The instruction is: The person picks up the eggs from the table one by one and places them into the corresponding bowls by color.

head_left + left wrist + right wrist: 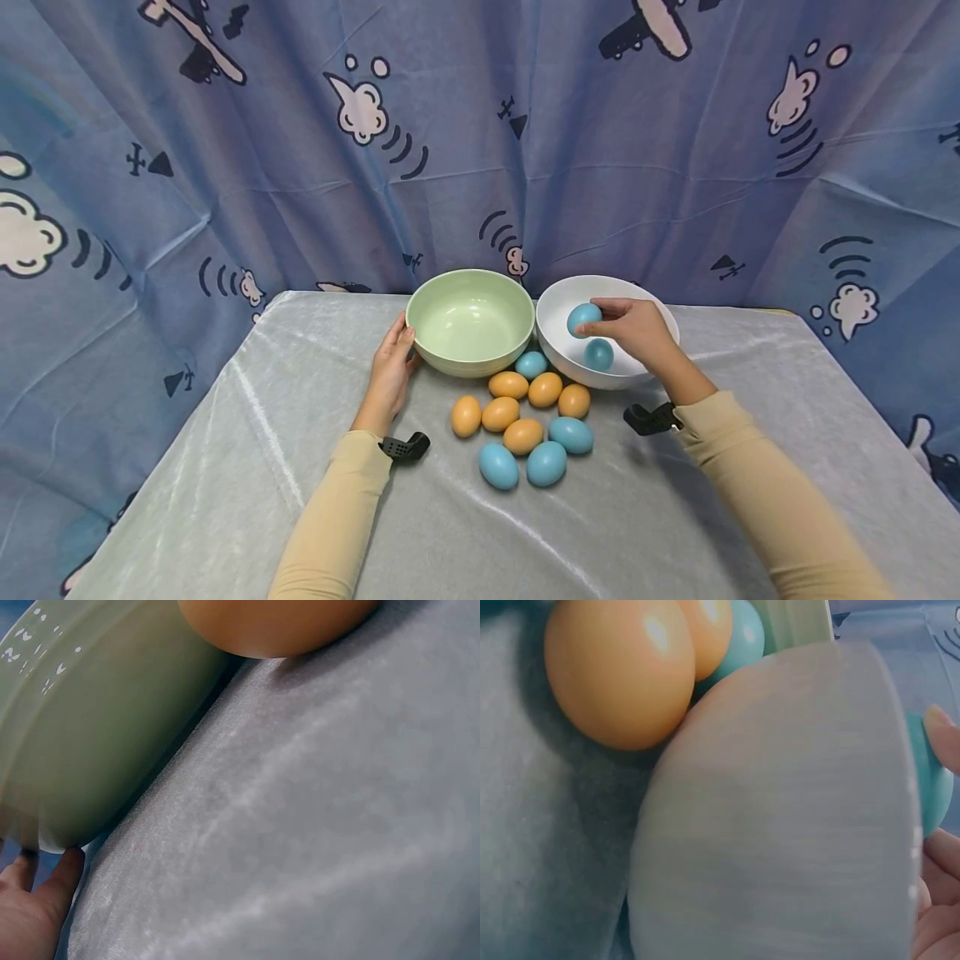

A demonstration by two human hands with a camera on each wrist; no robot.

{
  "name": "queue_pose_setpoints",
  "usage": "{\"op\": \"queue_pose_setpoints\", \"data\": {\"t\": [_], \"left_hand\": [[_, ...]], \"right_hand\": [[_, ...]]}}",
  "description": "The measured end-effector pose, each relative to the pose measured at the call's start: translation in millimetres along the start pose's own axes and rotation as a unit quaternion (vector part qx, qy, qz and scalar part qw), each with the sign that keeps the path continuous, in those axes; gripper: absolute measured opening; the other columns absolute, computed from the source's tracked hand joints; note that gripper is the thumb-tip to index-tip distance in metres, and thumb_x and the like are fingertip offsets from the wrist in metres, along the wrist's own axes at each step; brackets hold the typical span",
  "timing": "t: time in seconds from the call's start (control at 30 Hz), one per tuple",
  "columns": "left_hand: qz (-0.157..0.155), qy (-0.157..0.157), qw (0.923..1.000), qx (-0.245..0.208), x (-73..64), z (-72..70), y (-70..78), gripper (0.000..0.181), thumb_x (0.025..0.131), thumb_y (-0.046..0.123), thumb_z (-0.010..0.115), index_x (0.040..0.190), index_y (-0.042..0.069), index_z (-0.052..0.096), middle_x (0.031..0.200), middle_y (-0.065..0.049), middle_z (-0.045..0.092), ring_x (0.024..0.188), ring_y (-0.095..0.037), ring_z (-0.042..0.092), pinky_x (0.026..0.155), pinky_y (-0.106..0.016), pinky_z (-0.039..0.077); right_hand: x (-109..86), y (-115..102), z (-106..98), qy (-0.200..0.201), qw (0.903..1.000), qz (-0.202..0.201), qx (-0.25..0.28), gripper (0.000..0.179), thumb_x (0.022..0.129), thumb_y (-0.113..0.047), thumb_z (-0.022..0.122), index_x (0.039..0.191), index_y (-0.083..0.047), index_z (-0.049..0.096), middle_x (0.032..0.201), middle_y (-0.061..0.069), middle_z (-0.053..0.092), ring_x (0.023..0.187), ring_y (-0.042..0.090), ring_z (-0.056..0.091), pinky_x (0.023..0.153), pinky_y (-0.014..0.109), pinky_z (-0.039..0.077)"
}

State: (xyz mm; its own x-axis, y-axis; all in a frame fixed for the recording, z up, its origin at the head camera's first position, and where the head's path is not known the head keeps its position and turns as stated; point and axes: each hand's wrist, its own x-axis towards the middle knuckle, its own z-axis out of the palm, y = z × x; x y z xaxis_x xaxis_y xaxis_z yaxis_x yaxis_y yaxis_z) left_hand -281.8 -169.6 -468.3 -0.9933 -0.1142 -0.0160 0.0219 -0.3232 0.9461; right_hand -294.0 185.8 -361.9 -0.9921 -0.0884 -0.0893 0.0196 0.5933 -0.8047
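Note:
In the head view my right hand [636, 331] pinches a blue egg [583, 319] between thumb and fingers, over the white bowl [555, 333]. Another blue egg [598, 355] lies inside that bowl. From the right wrist, the held egg [928, 776] shows past the bowl's rim, partly hidden by its wall. My left hand [392, 367] touches the outer left side of the light green bowl [472, 321], which has nothing in it. In the left wrist view, the thumb and fingertips [71, 862] meet the green bowl's outer wall [97, 742].
Several orange eggs [500, 413] lie loose in front of the bowls. A blue egg [531, 364] sits where the two bowls meet, and more blue eggs [546, 463] lie nearer me. A grey cloth [247, 467] covers the table; a patterned blue curtain [450, 167] hangs behind.

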Motion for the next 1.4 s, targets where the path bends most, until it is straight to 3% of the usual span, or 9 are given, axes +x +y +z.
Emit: {"op": "queue_pose_setpoints", "data": {"t": [0.57, 1.1, 1.4], "left_hand": [[0.005, 0.001, 1.0, -0.001, 0.7, 1.0, -0.1, 0.056, 0.106, 0.025, 0.047, 0.158, 0.015, 0.027, 0.167, -0.002, 0.022, 0.152, -0.021, 0.026, 0.123, -0.05, 0.027], [0.0, 0.0, 1.0, -0.003, -0.5, 0.2, 0.0, 0.056, 0.106, 0.026, 0.048, 0.158, 0.017, 0.028, 0.166, -0.001, 0.023, 0.152, -0.021, 0.025, 0.123, -0.05, 0.026], [0.007, -0.001, 1.0, -0.004, 0.1, -0.6, -0.7, 0.056, 0.107, 0.024, 0.046, 0.158, 0.014, 0.027, 0.167, -0.003, 0.021, 0.152, -0.023, 0.025, 0.123, -0.051, 0.026]], "right_hand": [[24.4, 15, 9, -0.019, 0.9992, 0.022, -0.028, 0.074, 0.083, -0.039, 0.08, 0.142, -0.004, 0.054, 0.142, 0.019, 0.057, 0.131, 0.035, 0.053, 0.112, 0.048, 0.044], [29.1, 22, 16, -0.024, 0.9988, 0.021, -0.037, 0.072, 0.083, -0.035, 0.08, 0.141, -0.002, 0.054, 0.138, 0.022, 0.059, 0.128, 0.036, 0.054, 0.112, 0.049, 0.043], [33.2, 25, 18, -0.037, 0.996, 0.027, -0.076, 0.071, 0.083, -0.036, 0.08, 0.139, -0.001, 0.056, 0.138, 0.023, 0.059, 0.129, 0.037, 0.054, 0.111, 0.049, 0.044]]}}
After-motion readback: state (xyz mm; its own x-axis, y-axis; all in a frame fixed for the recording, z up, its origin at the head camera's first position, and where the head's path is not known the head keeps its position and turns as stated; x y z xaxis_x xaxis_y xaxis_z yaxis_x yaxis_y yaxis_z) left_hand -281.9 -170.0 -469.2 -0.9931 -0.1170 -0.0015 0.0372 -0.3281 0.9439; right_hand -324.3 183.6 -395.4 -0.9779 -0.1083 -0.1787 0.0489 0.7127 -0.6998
